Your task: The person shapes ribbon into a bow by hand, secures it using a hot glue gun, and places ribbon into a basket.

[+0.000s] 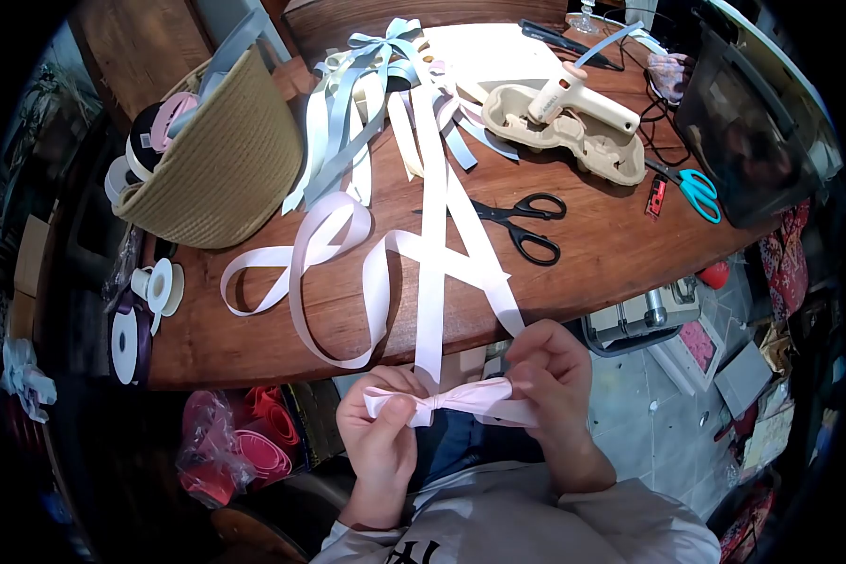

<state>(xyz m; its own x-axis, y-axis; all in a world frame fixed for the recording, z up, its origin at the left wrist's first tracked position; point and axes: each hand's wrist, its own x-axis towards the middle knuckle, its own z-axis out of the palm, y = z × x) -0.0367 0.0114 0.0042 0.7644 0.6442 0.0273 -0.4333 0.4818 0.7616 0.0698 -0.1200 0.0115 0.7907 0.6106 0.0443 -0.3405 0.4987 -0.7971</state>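
Observation:
A pale pink ribbon bow with a knot at its middle is held in front of the table's near edge. My left hand pinches the bow's left loop between thumb and fingers. On the right side, my right hand has its fingers closed on the bow's other loop. Long pale pink ribbon runs up from the bow across the table, and more of it lies in loose curls at the left. Black-handled scissors lie right of the ribbon.
A woven basket with ribbon rolls stands at the left, near white spools. Blue and cream bows lie at the back. A glue gun rests on an egg carton, beside teal scissors and a dark bin.

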